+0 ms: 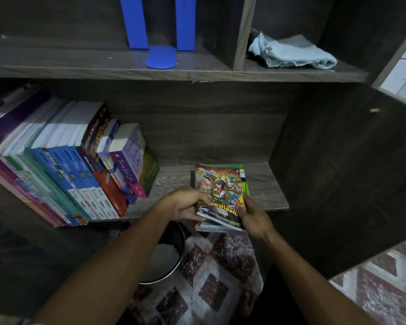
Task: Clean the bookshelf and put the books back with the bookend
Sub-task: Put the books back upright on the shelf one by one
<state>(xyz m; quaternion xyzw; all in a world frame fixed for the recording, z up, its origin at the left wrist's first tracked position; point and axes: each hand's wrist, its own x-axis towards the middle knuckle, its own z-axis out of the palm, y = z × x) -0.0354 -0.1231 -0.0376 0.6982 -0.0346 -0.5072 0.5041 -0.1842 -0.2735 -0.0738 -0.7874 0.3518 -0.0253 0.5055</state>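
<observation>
Left hand [185, 205] and right hand [256, 219] clasp the comic stack [221, 192], its long axis pointing into the shelf [267, 184], with the leaning books [92, 167] at frame-left.

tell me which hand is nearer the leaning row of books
Left. The left hand grips the left edge of the comic stack, toward the leaning row of books; the right hand holds its right edge, farther away.
</observation>
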